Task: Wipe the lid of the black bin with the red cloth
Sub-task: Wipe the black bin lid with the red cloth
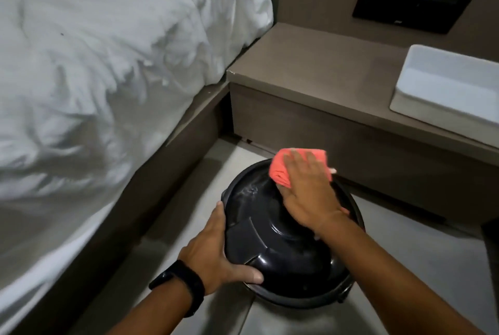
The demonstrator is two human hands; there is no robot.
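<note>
Right hand (307, 194) lies flat, fingers spread, palm pressing the red cloth (283, 169) onto the far right part of the black bin's lid (272, 242); it pins the cloth rather than gripping it. Left hand (216, 251) is cupped open around the lid's near-left rim, thumb on the front edge, steadying the bin, which stands on the floor (189, 199) between the bed (94, 78) and a low brown cabinet (324, 78). Key relation: the cloth sits at the lid's far edge, so the unwiped dome lies toward the person and to the left of the wiping hand. Judgement: the next stroke should pull back across the centre. A wet streak shows at the far left.
</note>
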